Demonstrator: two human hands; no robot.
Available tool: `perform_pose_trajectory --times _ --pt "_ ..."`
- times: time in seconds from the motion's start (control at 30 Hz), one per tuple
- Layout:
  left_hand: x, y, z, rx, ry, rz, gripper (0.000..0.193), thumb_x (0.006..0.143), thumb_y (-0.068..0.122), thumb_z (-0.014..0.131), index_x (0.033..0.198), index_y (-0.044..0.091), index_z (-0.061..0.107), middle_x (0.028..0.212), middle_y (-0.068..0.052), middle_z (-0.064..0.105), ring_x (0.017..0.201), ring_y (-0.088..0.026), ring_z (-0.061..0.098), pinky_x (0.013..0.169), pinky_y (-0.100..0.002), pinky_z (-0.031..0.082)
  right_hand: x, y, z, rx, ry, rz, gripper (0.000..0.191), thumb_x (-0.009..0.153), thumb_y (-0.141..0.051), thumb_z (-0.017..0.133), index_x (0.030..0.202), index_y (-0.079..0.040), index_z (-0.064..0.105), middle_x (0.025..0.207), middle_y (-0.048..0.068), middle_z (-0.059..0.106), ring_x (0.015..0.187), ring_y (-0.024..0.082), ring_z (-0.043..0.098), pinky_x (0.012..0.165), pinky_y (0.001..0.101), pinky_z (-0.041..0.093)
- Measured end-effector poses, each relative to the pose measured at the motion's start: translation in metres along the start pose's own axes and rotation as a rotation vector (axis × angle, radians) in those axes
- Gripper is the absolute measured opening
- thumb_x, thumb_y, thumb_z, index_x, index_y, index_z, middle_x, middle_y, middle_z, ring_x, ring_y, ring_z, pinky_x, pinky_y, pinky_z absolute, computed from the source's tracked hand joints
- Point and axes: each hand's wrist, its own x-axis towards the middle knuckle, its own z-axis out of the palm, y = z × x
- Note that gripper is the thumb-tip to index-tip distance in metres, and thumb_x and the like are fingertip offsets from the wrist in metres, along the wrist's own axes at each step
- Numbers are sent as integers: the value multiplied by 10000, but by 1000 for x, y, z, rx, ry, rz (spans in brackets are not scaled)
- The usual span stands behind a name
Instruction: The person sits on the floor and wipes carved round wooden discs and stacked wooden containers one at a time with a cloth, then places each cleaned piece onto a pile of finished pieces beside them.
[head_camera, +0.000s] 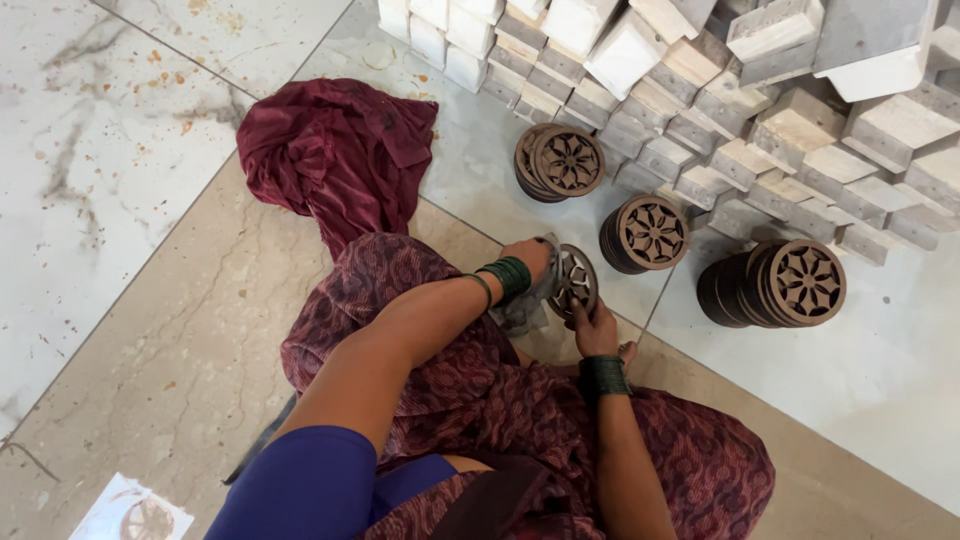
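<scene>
Blue sleeve (300, 480) cut off | left hand (528, 258) clenches grey cloth (522, 308), fingertips hidden | right hand (596, 330) grips carved brown disc (573, 281), openwork flower pattern, part-covered by fingers

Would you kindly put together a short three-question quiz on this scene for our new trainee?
1. True or false: the left hand presses a pale cloth against the carved round disc.
2. Which hand grips the disc from below? A) the right hand B) the left hand C) neither
3. How many stacks of carved discs stand on the tiled floor in front of the pile of pale stone blocks?

Key:
1. True; the cloth lies between that hand and the disc.
2. A.
3. Three.
</scene>
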Motion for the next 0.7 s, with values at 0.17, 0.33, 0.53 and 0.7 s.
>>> perform_pose_trajectory --times 0.17,0.33,0.53,0.7 --pt "6 0 -9 -188 -113 -31 376 1075 329 492 1130 6 678 917 -206 718 726 -368 691 625 -509 605 -2 -3 -12 308 11 -25 425 1015 -257 619 1353 -1 587 1141 178 723 960 299 751 812 446 650" --pt "15 0 -3 -206 -119 110 452 1080 402 481 1022 10 700 794 -194 698 623 -339 641 625 -511 572 -2 -3 -18 510 60 -29 413 1025 -236 612 1369 -11 575 1225 133 702 1052 266 732 874 455 613" --pt "0 -2 22 311 -557 215 448 1040 418 546 837 33 653 711 -145 607 567 -272 518 600 -493 494 8 5 -18 392 171 -249 364 1073 -240 619 1338 9 591 1214 195 698 1063 323 724 879 481 648" --pt "-3 0 26 382 -611 237 460 1015 385 575 682 67 583 625 -91 518 512 -210 405 556 -466 407 6 8 -11 -515 159 -108 411 1020 -275 602 1399 -116 614 1117 230 739 966 442 692 833 577 524"
